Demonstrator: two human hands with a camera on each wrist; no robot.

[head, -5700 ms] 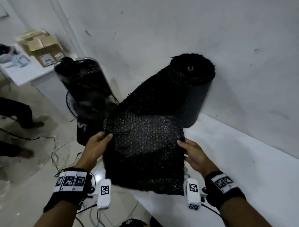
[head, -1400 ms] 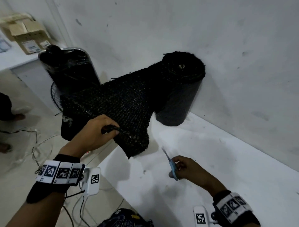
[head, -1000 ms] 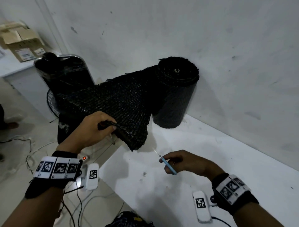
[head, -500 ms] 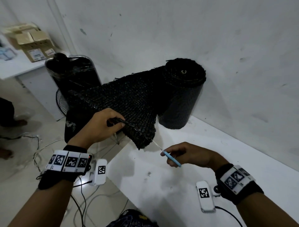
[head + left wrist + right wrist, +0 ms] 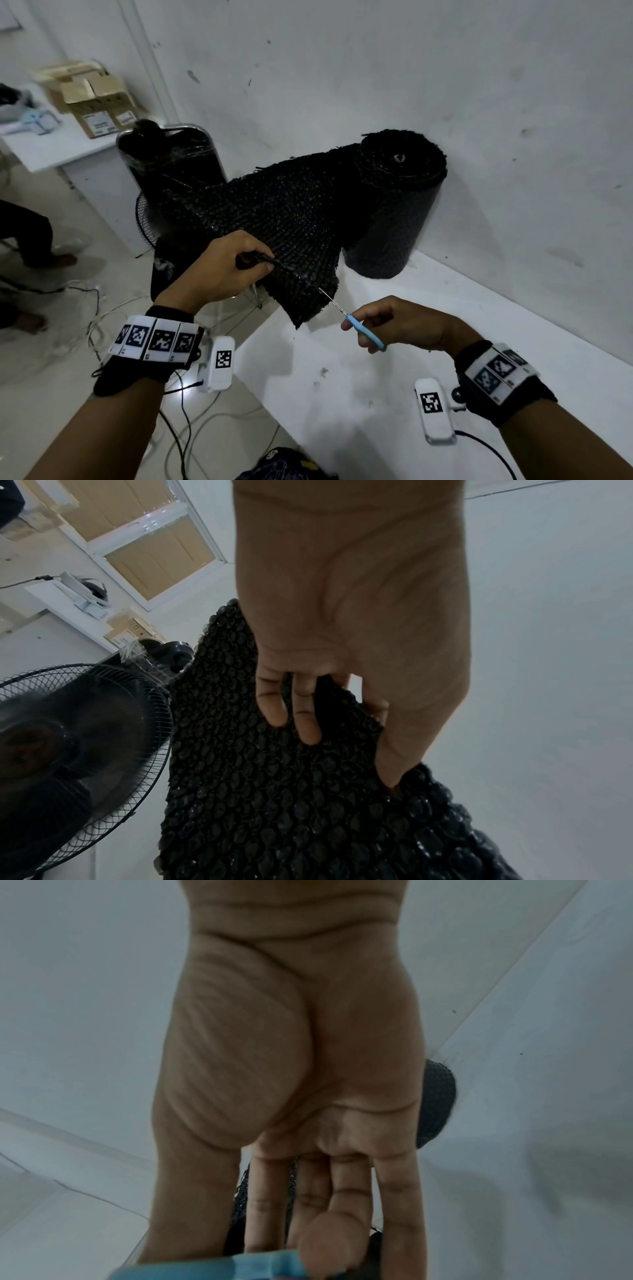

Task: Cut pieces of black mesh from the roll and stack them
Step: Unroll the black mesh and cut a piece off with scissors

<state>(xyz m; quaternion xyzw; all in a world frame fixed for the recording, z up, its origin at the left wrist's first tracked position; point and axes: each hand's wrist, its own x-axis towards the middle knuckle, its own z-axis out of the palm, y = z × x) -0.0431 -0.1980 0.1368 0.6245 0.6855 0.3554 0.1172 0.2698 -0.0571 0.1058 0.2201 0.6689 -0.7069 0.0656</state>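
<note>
A black mesh roll [image 5: 397,205] stands upright on the white table [image 5: 394,394] against the wall. Its loose sheet [image 5: 281,219] stretches out to the left over the table edge. My left hand [image 5: 226,267] grips the sheet's near edge, fingers curled under it, thumb on top [image 5: 387,750]. My right hand [image 5: 394,325] holds blue-handled scissors [image 5: 359,329]; the blade tips reach the sheet's near right edge. In the right wrist view the fingers curl round the blue handle [image 5: 240,1264]. Whether the blades are apart is not visible.
A black standing fan [image 5: 168,178] wrapped in plastic stands left of the table, behind the sheet. Cables [image 5: 102,308] lie on the floor. A side table with cardboard boxes [image 5: 96,102] is at the far left. A person's legs [image 5: 30,240] show at the left edge.
The sheet was held flat by both hands; since then my left hand has gripped its edge alone. My right hand has brought the scissors up from the table to the sheet's edge.
</note>
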